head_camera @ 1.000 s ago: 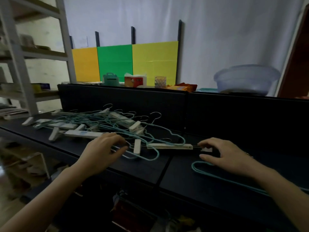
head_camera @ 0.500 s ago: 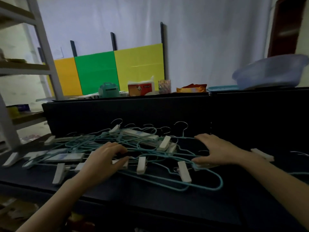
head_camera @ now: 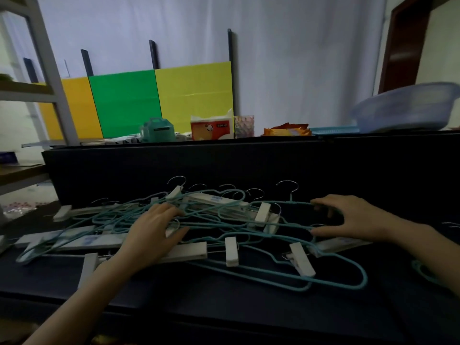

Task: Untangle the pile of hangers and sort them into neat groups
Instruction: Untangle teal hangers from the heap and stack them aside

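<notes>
**Right hand leaves the lone hanger for the pile**

Since a second ago the right hand [head_camera: 353, 220] has come off the lone teal hanger [head_camera: 420, 271], which now lies at four o'clock by the frame's edge. The hand sits at three o'clock of the pile of hangers [head_camera: 219, 201]. It spans wide, fingertips on one teal wire and thumb on a nearer one. At nine o'clock the left hand [head_camera: 151, 232] lies on wires and white clip bars, fingers loosely bent; whether it pinches anything I cannot tell. The pile sprawls mid-table [head_camera: 224, 302], hooks pointing to twelve o'clock. Beyond, at twelve, stand a tissue box [head_camera: 211, 129] and coloured boards [head_camera: 124, 103]; a basin [head_camera: 408, 108] sits at two.
</notes>
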The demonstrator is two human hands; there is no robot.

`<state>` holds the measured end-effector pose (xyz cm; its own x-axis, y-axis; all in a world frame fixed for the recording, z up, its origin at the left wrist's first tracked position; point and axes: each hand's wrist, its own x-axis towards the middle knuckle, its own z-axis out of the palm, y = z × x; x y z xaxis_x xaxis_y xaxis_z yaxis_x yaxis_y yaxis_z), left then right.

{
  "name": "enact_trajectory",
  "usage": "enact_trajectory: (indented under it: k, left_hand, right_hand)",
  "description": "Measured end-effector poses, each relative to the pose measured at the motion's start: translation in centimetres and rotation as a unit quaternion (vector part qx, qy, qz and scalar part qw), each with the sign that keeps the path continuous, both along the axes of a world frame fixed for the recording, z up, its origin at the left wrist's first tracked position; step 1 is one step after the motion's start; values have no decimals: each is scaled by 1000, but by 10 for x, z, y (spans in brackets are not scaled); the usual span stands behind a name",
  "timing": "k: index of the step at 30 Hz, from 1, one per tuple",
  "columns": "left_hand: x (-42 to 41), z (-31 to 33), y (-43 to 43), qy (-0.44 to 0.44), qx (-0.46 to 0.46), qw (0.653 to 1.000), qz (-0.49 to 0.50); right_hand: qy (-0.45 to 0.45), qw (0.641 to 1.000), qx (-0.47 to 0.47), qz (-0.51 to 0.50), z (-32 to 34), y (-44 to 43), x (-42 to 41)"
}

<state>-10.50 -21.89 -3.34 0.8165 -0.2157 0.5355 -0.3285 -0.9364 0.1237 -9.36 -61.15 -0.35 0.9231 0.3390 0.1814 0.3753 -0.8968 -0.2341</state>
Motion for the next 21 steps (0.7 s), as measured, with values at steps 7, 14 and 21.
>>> enact_trajectory:
  k: [7, 14, 21]
  left_hand:
    - [25, 7, 35, 91, 1, 991, 98]
    - [46, 7, 57, 209, -59, 972, 94]
    - [53, 3, 63, 136, -24, 989, 59]
  right_hand:
    - [-98, 993, 65, -19, 20, -32, -19]
    - [-106, 986, 116, -51, 10, -38, -20]
    - [-95, 987, 122, -50, 6, -24, -16]
